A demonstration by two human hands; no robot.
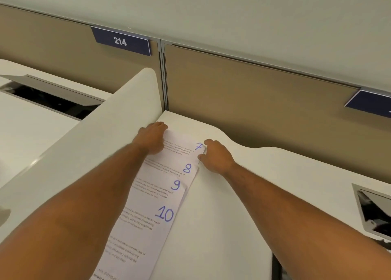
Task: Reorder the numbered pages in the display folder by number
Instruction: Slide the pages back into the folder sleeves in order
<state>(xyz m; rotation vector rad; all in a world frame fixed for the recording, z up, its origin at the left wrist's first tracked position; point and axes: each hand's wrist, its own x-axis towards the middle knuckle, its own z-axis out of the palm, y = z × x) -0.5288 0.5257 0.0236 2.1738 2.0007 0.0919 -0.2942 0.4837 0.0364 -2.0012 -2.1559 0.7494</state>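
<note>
Printed pages lie overlapped in a staggered row on the white desk (243,184), each with a blue handwritten number. Page 7 (186,145) is farthest, then page 8 (169,167), page 9 (158,189) and page 10 (146,218) nearest. My left hand (153,138) rests on the left part of page 7, fingers on its far corner. My right hand (215,156) touches the right edge of page 7, the thumb at the paper's corner and the fingers curled. The display folder is not in view.
A white curved divider (95,135) rises left of the pages, under my left arm. A tan partition (254,102) with a blue "214" sign (121,41) closes the back. An open cable hatch (374,214) sits at the right; another (48,97) is on the neighbouring desk.
</note>
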